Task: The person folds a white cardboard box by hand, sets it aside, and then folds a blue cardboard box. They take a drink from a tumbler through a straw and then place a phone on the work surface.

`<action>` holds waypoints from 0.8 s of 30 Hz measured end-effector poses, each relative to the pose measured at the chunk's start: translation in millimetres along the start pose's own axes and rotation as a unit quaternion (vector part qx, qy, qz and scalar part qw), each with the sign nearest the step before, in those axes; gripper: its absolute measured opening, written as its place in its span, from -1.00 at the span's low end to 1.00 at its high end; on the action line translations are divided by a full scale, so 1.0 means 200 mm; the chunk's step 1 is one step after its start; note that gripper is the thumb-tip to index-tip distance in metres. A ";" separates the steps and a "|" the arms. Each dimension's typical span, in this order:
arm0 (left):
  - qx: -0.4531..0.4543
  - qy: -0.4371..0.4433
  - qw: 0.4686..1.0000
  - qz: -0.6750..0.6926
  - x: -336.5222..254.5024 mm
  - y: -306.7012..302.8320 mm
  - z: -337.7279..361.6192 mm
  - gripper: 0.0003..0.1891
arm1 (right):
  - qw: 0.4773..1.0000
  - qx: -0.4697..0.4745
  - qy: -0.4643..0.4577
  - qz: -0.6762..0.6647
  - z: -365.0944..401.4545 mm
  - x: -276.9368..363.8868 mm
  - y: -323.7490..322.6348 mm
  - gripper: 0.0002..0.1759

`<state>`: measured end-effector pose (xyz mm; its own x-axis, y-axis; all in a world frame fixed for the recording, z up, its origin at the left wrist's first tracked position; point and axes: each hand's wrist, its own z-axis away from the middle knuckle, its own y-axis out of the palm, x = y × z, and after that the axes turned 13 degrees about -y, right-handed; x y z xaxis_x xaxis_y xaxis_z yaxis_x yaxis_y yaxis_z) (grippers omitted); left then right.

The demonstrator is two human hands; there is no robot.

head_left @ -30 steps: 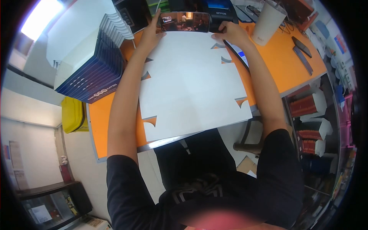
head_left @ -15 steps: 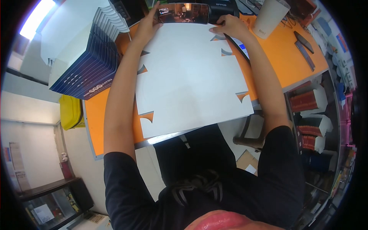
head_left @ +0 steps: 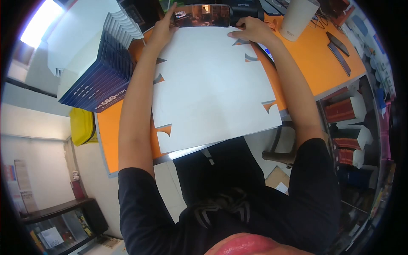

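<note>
A large white die-cut cardboard sheet lies flat before me, with curved notches along both side edges. Its near edge overhangs the table. At the far left corner, my left hand grips the sheet's edge, one finger stretched up beside a phone. My right hand is closed at the far right corner, its thumb on the sheet and its other fingers curled past the edge. The phone stands upright just beyond the far edge, its screen showing a dim room. Some fingertips are hidden.
A stack of dark blue folded cartons stands on the left of the orange table. Right of the sheet are a beige tumbler, another lit screen and two dark flat objects. Shelves hold red-sided boxes.
The whole view has shifted slightly. My right hand sits a little further left along the sheet's far edge. The left hand has hardly moved.
</note>
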<state>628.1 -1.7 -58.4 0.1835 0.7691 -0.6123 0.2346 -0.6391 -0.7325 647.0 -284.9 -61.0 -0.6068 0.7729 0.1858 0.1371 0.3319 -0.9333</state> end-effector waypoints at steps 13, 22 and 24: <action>-0.023 0.019 0.999 0.041 0.08 0.04 -0.02 -0.18 | 0.998 0.031 0.007 -0.051 0.00 0.02 -0.02 -0.24; -0.028 0.043 0.995 0.083 0.11 0.07 -0.02 -0.19 | 0.998 0.016 -0.014 -0.064 0.00 -0.01 0.00 -0.25; -0.042 0.086 0.989 0.108 0.13 0.08 -0.02 -0.20 | 0.998 0.007 -0.023 -0.055 0.00 -0.03 0.01 -0.24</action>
<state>640.4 8.2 -85.7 0.3970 0.6090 -0.6867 0.2491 -0.7916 -0.5580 650.8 -288.3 -64.7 -0.6536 0.7059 0.2730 0.0564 0.4051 -0.9125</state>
